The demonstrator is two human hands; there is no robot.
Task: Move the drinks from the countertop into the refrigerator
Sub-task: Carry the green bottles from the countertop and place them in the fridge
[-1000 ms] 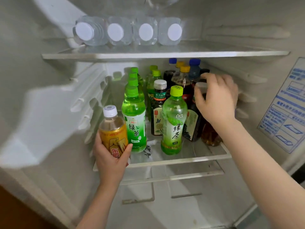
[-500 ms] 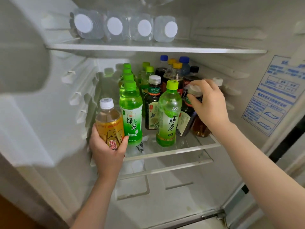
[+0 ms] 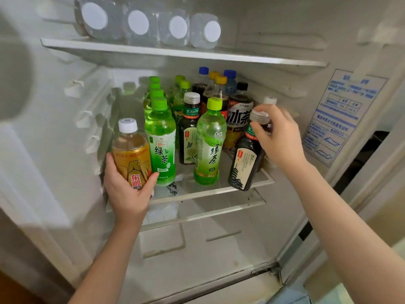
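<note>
Gripped by the left hand [image 3: 126, 190] at centre left, the golden bottle [image 3: 131, 155] is best set upright on the shelf [image 3: 198, 193] once the tilted dark bottle [image 3: 244, 163], pinched by the right hand [image 3: 279, 138], is straightened.

The water bottles [image 3: 173, 29] at the top are cut off by the upper edge, so only their capped ends are seen. In the centre, the rear bottles [image 3: 215, 84] are hidden behind the front row, with only their caps showing. The amber bottle's [image 3: 131, 156] base is covered by the left hand [image 3: 127, 194]. The right hand's [image 3: 278, 139] fingers [image 3: 282, 115] are smeared by blur around the dark bottle's [image 3: 245, 165] neck. A white-capped bottle [image 3: 270, 100] behind them is mostly hidden. The sticker's [image 3: 341, 115] print at the right cannot be read.
</note>
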